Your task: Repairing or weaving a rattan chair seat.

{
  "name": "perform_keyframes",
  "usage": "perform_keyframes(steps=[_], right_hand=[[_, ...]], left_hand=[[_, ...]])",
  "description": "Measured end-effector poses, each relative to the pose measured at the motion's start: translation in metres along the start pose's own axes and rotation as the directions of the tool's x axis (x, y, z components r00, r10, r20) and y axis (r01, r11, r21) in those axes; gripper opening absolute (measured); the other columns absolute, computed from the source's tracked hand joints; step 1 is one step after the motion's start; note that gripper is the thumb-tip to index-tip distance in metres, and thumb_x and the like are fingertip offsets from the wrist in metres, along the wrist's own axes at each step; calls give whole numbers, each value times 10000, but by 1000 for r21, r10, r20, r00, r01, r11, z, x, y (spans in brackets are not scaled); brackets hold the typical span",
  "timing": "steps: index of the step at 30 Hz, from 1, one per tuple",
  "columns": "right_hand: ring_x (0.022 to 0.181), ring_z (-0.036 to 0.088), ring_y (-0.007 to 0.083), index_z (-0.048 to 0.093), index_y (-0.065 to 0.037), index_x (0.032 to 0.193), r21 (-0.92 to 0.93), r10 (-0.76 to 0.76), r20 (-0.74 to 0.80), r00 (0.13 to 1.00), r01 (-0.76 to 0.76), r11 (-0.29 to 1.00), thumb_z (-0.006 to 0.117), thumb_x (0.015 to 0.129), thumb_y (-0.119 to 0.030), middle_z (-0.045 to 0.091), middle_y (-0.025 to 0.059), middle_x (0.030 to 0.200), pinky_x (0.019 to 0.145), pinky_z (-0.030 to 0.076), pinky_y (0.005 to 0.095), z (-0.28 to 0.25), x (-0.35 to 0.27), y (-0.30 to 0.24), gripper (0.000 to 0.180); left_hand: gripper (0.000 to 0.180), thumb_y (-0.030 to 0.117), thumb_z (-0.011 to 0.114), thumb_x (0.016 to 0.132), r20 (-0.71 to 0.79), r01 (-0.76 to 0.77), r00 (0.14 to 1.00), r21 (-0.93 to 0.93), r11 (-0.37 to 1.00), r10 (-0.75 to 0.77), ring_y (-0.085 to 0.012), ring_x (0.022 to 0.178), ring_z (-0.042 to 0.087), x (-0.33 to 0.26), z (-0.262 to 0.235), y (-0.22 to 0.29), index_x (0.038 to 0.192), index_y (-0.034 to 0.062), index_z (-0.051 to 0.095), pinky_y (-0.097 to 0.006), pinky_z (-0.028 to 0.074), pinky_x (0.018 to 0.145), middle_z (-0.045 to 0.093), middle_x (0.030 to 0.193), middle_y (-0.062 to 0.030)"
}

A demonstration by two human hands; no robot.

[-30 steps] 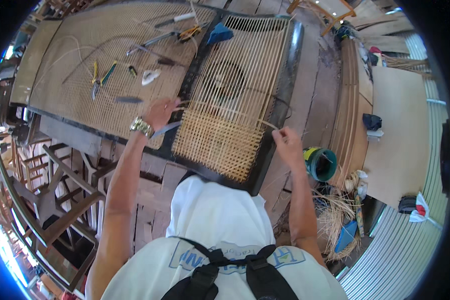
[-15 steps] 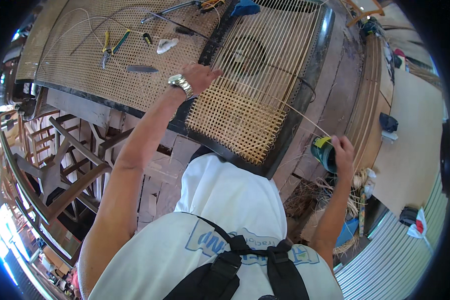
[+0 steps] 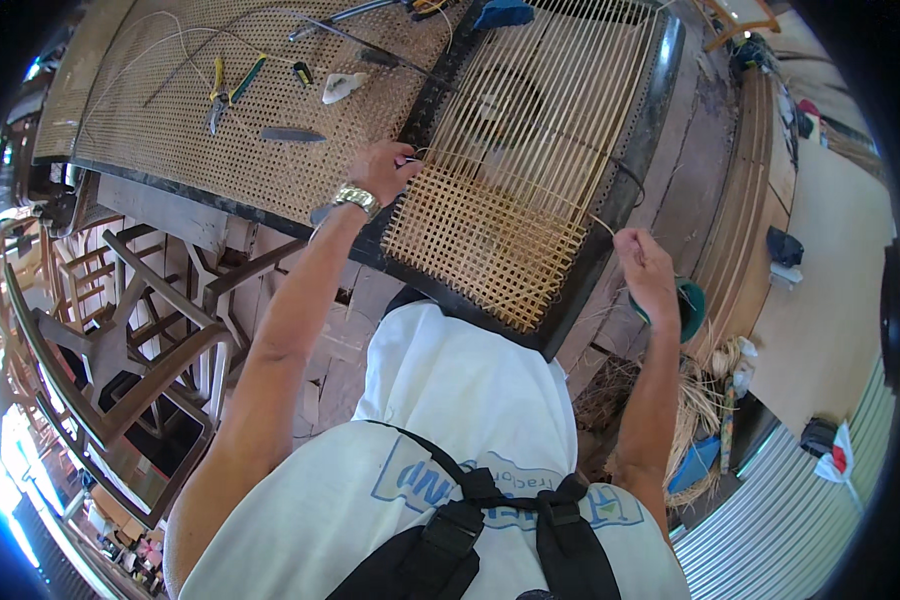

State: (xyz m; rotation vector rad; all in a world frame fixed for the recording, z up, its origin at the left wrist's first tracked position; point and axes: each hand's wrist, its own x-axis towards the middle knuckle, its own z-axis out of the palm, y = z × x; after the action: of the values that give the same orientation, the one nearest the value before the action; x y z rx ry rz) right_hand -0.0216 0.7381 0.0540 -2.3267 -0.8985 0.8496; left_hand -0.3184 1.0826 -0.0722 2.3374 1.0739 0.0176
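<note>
A woven cane panel (image 3: 485,245) fills the near part of a dark wooden frame (image 3: 595,270), while long parallel cane strands (image 3: 580,110) run uncovered beyond it. My left hand (image 3: 380,172) is closed at the weave's left edge, fingertips pinched; what they grip is too small to make out. Beyond the frame's right side, my right hand (image 3: 648,275) pinches a thin cane strand (image 3: 602,224) that leads leftward across the uncovered strands, along the weave's far edge. Behind the right hand, a green container (image 3: 690,310) is partly hidden.
On the finished cane panel (image 3: 220,165) at left lie pliers (image 3: 218,100), a knife blade (image 3: 292,134) and a white lump (image 3: 342,87). A blue cloth (image 3: 503,14) rests at the far frame bar. Wooden chair frames (image 3: 140,330) stand left; loose cane fibres (image 3: 695,410) lie lower right.
My right hand has moved left and farther away, closer to the frame, leaving less strand between them. My left hand has shifted slightly left and nearer.
</note>
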Motion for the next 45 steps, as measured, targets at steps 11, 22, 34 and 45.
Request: perform_keyframes(steps=[11,22,34,45], right_hand=[[724,621,248,632,7,966,3,11,-123,992,-10,1000,638,979,-388,649,166,788,697,495,358,20,10,-35,394],[679,544,232,603,5,882,57,14,-188,982,-3,998,645,974,-314,587,134,722,667,458,366,31,13,-13,334],[725,534,118,621,-5,941,88,109,-5,994,-109,990,643,984,-358,569,50,736,670,445,297,-4,-8,35,356],[722,616,327,604,6,891,-160,-29,-345,938,-28,987,638,963,-429,619,191,775,705,490,406,48,8,-45,442]], left_hand=[[186,65,588,840,-119,-212,963,219,952,242,-340,1011,613,-10,17,20,1008,115,647,-486,500,897,642,1060,-105],[353,115,625,934,-239,-232,942,44,972,235,-355,884,674,-12,31,12,1281,102,557,-493,548,762,733,966,-138],[347,241,631,923,-22,-176,984,-135,975,175,-334,902,707,39,-6,17,1233,86,605,-459,566,765,727,1039,-151],[233,181,613,916,-106,-336,926,202,920,361,-382,912,639,26,23,17,1114,75,551,-503,539,800,578,1045,-167]])
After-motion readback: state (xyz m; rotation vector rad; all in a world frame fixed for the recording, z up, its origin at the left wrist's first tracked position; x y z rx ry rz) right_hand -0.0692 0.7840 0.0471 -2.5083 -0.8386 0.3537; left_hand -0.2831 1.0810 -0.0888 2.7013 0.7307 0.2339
